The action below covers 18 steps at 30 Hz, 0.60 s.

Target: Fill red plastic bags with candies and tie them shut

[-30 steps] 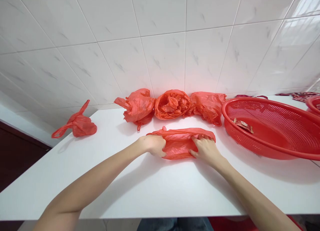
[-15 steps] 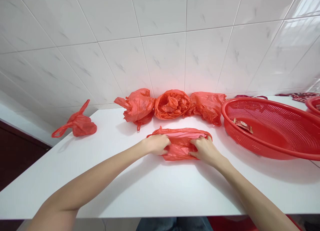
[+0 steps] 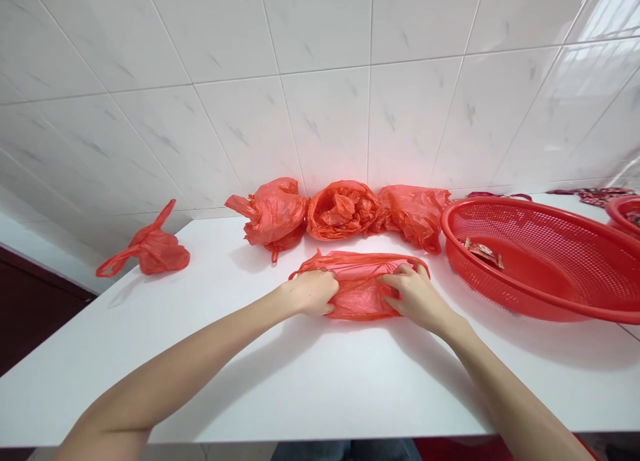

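A thin red plastic bag [image 3: 357, 294] lies on the white table with its mouth spread wide. My left hand [image 3: 314, 292] is closed on the bag's left side, its fingertips partly hidden in the plastic. At the opposite side, my right hand [image 3: 413, 294] grips the bag with bent fingers, some of them inside the mouth. Just behind stand a bunched red bag [image 3: 277, 211], a rolled-open red bag [image 3: 344, 209] and another crumpled red bag [image 3: 415, 211].
A large red plastic basket [image 3: 530, 261] stands on the right, holding a small printed packet [image 3: 484, 253]. Part of a second red basket [image 3: 617, 211] shows beyond it. A small tied red bag [image 3: 163, 250] sits at the table's left edge. A tiled wall [image 3: 325, 128] closes off the back.
The bag's mouth is spread a little wider, with more of its inside showing between my hands. The view has shifted slightly; the other bags and the basket stay in place.
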Each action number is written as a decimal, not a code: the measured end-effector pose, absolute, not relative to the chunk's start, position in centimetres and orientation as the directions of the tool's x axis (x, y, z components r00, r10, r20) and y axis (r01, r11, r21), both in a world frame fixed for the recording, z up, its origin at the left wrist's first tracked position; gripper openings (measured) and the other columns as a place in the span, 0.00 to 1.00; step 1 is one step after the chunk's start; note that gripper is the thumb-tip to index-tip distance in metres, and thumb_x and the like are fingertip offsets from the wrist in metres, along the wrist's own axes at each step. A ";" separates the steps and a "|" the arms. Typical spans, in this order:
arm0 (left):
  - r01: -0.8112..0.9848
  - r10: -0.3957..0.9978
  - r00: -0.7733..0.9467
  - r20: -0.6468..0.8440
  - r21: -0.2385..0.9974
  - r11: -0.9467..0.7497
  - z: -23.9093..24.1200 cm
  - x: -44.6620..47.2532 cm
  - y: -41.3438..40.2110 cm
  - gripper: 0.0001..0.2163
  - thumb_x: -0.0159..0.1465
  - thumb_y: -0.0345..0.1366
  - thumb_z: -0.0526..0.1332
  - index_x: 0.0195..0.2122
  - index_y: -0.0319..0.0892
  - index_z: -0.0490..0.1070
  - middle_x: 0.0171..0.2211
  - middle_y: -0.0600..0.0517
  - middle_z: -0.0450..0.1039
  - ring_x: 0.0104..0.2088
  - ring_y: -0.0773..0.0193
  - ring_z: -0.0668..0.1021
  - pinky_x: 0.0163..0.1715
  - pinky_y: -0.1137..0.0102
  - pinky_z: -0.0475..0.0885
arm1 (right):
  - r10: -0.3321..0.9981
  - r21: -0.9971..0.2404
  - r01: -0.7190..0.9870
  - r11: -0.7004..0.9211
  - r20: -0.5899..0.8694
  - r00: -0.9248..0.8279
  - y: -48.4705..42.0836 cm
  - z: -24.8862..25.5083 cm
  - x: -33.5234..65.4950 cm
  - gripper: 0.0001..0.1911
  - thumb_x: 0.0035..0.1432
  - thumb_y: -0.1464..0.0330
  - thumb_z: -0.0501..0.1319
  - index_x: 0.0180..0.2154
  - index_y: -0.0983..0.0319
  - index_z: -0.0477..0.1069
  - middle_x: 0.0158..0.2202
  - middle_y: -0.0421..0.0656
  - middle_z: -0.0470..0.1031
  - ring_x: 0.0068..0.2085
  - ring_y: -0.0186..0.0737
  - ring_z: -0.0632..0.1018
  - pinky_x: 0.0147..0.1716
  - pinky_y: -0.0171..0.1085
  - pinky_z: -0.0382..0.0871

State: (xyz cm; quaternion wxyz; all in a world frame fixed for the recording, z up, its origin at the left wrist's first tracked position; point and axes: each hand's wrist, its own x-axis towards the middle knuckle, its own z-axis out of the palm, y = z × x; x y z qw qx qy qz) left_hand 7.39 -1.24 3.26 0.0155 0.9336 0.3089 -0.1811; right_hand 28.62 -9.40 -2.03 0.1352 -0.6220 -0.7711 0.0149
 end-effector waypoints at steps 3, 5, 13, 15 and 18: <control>0.390 0.410 0.893 -0.183 -0.138 -0.910 3.2 7.6 -2.3 0.09 0.59 0.22 0.59 0.29 0.39 0.77 0.32 0.45 0.79 0.36 0.54 0.81 0.39 0.65 0.75 | 0.914 -0.237 0.912 0.334 0.320 -0.252 -9.1 -2.5 28.5 0.11 0.62 0.77 0.57 0.34 0.61 0.77 0.30 0.46 0.78 0.39 0.46 0.75 0.42 0.41 0.63; 0.282 0.304 0.948 -0.095 -0.188 -0.941 3.0 7.7 -2.7 0.13 0.60 0.18 0.56 0.28 0.40 0.75 0.29 0.49 0.78 0.36 0.58 0.80 0.52 0.61 0.73 | 0.904 -0.229 0.902 0.366 0.319 -0.286 -8.9 -2.8 28.3 0.13 0.61 0.80 0.56 0.36 0.62 0.78 0.31 0.46 0.79 0.40 0.46 0.75 0.43 0.41 0.64; 0.363 0.382 0.912 -0.147 -0.138 -0.921 1.7 7.0 1.0 0.07 0.64 0.26 0.59 0.31 0.43 0.75 0.32 0.50 0.78 0.50 0.53 0.77 0.67 0.45 0.52 | 0.971 -0.241 0.943 0.228 -0.014 -0.238 -8.7 -2.6 28.2 0.20 0.57 0.69 0.68 0.52 0.63 0.75 0.48 0.53 0.79 0.52 0.56 0.76 0.52 0.49 0.66; 0.450 0.453 0.863 -0.223 -0.066 -0.890 1.3 6.5 2.2 0.06 0.62 0.37 0.65 0.38 0.42 0.76 0.41 0.45 0.79 0.51 0.51 0.77 0.66 0.46 0.55 | 0.972 -0.280 0.939 0.201 -0.062 -0.227 -8.7 -2.4 28.4 0.27 0.56 0.68 0.68 0.57 0.63 0.71 0.53 0.54 0.77 0.54 0.56 0.76 0.50 0.46 0.68; 0.562 0.549 0.784 -0.292 -0.042 -0.826 0.9 6.0 3.0 0.18 0.59 0.46 0.68 0.46 0.40 0.74 0.50 0.41 0.77 0.51 0.48 0.77 0.65 0.49 0.57 | 0.973 -0.279 0.944 0.176 -0.097 -0.210 -8.9 -2.2 28.8 0.35 0.54 0.67 0.68 0.63 0.65 0.66 0.54 0.56 0.75 0.55 0.56 0.75 0.49 0.44 0.69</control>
